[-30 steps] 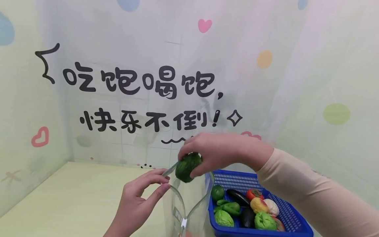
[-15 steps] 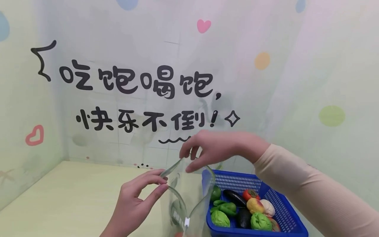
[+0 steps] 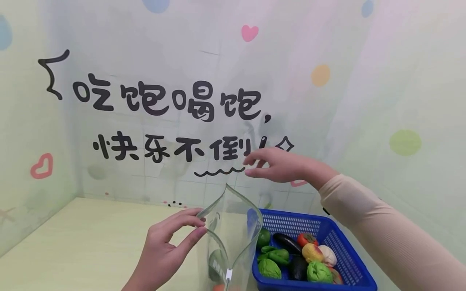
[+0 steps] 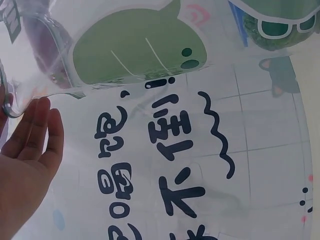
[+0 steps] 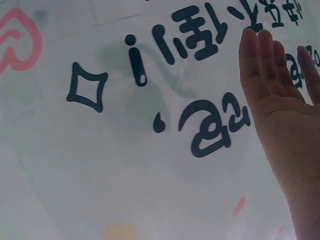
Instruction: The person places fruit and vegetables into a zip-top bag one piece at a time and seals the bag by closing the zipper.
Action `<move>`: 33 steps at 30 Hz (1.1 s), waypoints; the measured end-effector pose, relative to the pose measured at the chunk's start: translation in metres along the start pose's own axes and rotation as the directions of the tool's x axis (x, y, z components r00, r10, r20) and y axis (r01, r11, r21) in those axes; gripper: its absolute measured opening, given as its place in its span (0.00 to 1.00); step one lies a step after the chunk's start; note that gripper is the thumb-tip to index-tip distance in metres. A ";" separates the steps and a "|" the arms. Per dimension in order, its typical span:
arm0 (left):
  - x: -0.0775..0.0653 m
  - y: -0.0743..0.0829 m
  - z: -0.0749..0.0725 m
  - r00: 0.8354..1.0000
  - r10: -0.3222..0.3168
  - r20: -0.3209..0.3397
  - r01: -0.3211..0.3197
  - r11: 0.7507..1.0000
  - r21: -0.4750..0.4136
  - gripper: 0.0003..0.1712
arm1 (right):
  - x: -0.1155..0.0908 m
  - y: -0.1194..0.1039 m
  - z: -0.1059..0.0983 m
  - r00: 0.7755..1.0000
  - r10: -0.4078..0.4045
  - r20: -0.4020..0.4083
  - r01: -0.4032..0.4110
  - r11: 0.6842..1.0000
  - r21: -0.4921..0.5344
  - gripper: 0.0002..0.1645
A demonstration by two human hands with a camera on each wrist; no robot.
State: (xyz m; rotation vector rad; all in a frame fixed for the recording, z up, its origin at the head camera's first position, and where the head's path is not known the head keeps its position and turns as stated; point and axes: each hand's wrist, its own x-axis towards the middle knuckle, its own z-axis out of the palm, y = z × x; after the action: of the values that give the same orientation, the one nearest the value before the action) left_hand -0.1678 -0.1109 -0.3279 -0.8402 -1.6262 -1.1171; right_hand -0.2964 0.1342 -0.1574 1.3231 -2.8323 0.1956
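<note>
Pinching a clear plastic zip bag with a grey-green rim (image 3: 241, 262) by its mouth's left corner; right hand (image 3: 283, 165) empty, up and right.

Bag upright at bottom of head view, long axis roughly vertical, mouth facing up in a diamond: small white plastic slider (image 3: 229, 274) at near corner, peak at far corner. Left hand (image 3: 172, 238) nearer, in contact, thumb and fingers gripping the rim. Right hand apart, above and right of the peak, thumb and fingers separated. Blue perforated plastic basket (image 3: 298, 221) just right of bag, lower than right hand, carrying a glossy dark purple eggplant (image 3: 287, 243) and wrinkled light-green vegetable (image 3: 319, 271). Pale yellow table (image 3: 120, 234) to the left.
</note>
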 end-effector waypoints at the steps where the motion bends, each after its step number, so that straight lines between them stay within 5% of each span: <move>1: 0.000 0.001 0.000 1.000 0.003 -0.002 -0.003 1.000 0.002 0.20 | 0.000 0.006 0.002 1.000 0.022 0.011 -0.022 1.000 -0.009 0.25; 6: 0.001 -0.002 0.001 1.000 -0.005 0.005 0.005 1.000 0.013 0.20 | -0.003 0.039 0.018 0.980 0.172 0.096 -0.165 0.983 -0.076 0.24; 12: 0.000 -0.003 0.001 1.000 0.010 0.008 -0.010 1.000 0.002 0.18 | -0.005 0.080 0.064 0.949 0.265 0.172 -0.255 0.964 -0.082 0.19; 22: 0.014 0.016 -0.001 1.000 0.022 0.018 -0.022 1.000 -0.016 0.18 | -0.004 0.109 0.155 0.944 0.261 0.203 -0.233 0.961 -0.152 0.17; 28: 0.014 0.022 -0.003 1.000 0.000 0.028 0.000 1.000 -0.007 0.18 | 0.001 0.120 0.201 0.924 0.314 0.220 -0.301 0.949 -0.092 0.27; 33: 0.011 0.024 -0.005 0.999 -0.014 0.034 0.014 1.000 0.000 0.18 | 0.001 0.118 0.222 0.922 0.299 0.247 -0.307 0.952 -0.008 0.26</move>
State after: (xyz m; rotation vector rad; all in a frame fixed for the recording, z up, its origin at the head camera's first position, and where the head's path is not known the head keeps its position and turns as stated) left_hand -0.1479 -0.1067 -0.3099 -0.8529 -1.6625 -1.1182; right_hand -0.3773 0.1822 -0.3901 0.9633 -3.2477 0.0809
